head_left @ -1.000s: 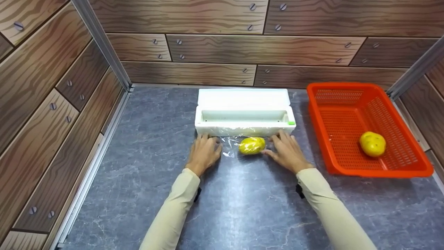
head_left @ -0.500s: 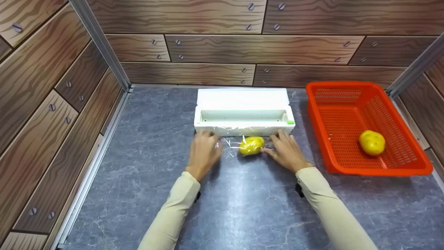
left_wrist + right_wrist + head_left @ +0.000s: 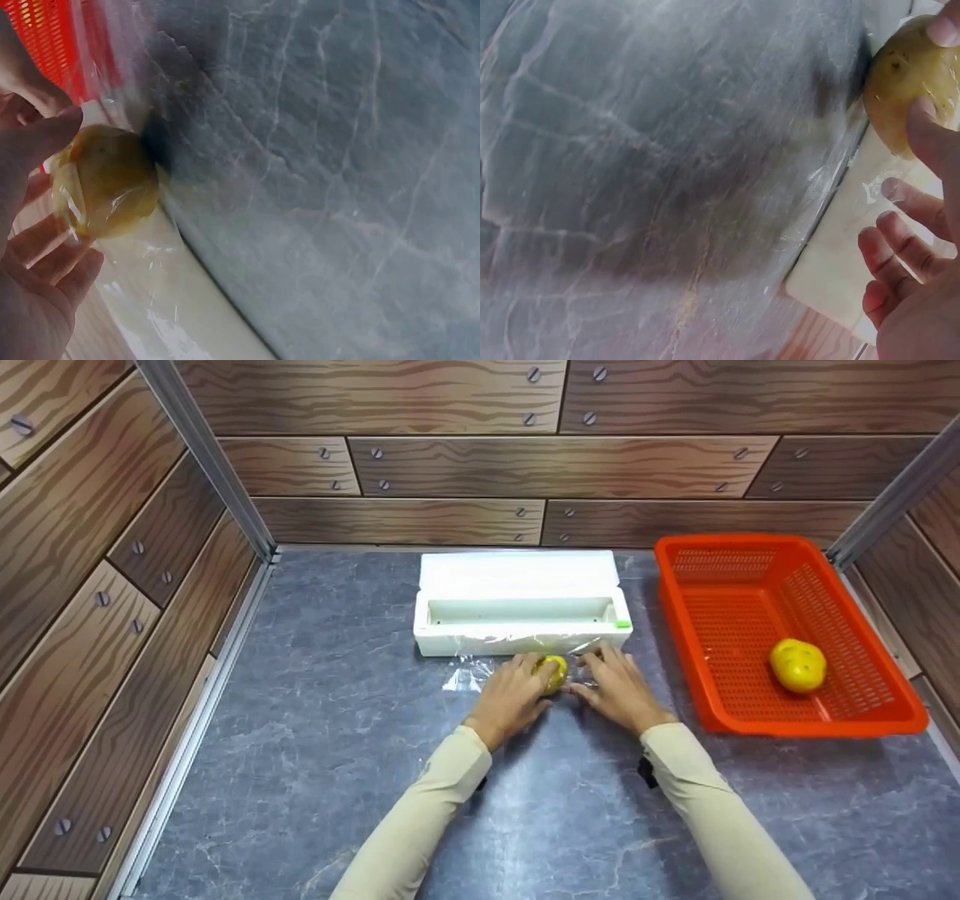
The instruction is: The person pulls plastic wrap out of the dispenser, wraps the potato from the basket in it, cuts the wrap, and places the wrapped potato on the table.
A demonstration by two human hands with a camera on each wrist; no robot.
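Note:
A yellow potato [image 3: 556,673] lies under clear plastic wrap [image 3: 465,675] on the table, in front of a white wrap box [image 3: 517,645]. My left hand [image 3: 514,695] holds the potato from its left side. In the left wrist view, the thumb and fingers curve around the film-covered potato [image 3: 109,184]. My right hand [image 3: 619,690] is just right of it, fingers spread near the box's front. The right wrist view shows this hand's thumb [image 3: 924,124] touching the potato [image 3: 896,75]. Its other fingers are apart, over the film by the box [image 3: 840,262].
An orange-red basket [image 3: 694,675] stands to the right, with another yellow potato [image 3: 798,666] inside. The wrap box lid is raised at the back. Wood-patterned walls [image 3: 450,465] enclose the grey marbled table [image 3: 300,750] at the back and sides.
My left hand has moved right, from the left end of the film onto the potato, now partly covering it. The film's left part lies loose. My right hand has stayed nearly in place.

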